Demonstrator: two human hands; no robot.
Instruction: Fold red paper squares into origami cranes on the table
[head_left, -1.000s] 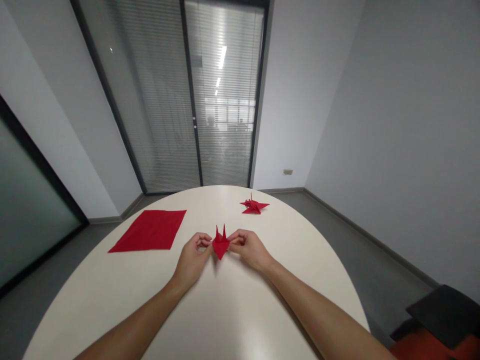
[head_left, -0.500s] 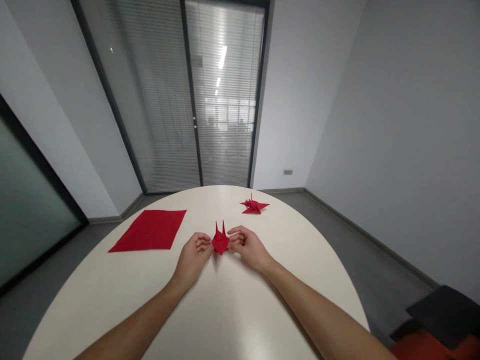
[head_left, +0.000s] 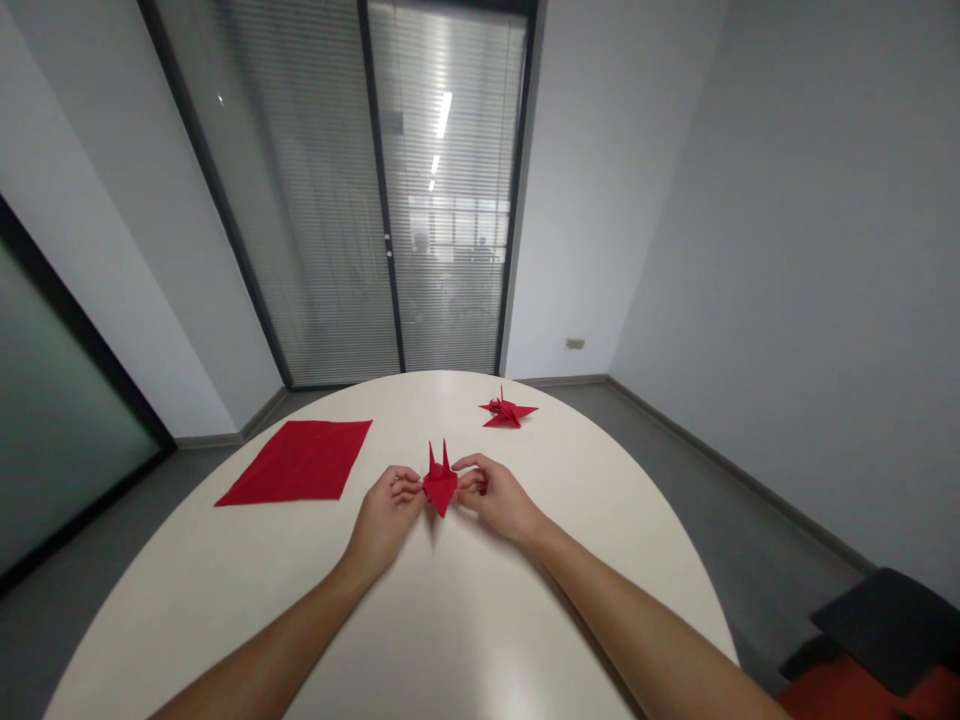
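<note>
A small red folded paper piece (head_left: 439, 484) with two upright points is held just above the white round table (head_left: 450, 620). My left hand (head_left: 386, 515) pinches its left side with closed fingers. My right hand (head_left: 495, 492) pinches its right side, fingers curled. A finished red paper crane (head_left: 508, 410) rests on the table farther back, to the right. A flat stack of red paper sheets (head_left: 300, 461) lies at the left of the table.
Glass doors with blinds (head_left: 390, 190) stand behind the table. Grey walls close the room at the right. A dark seat with an orange part (head_left: 877, 640) shows at the lower right corner.
The folded piece has been squeezed narrower between both hands and shifted slightly; its lower tip points down again. Both hands stay pinched on it.
</note>
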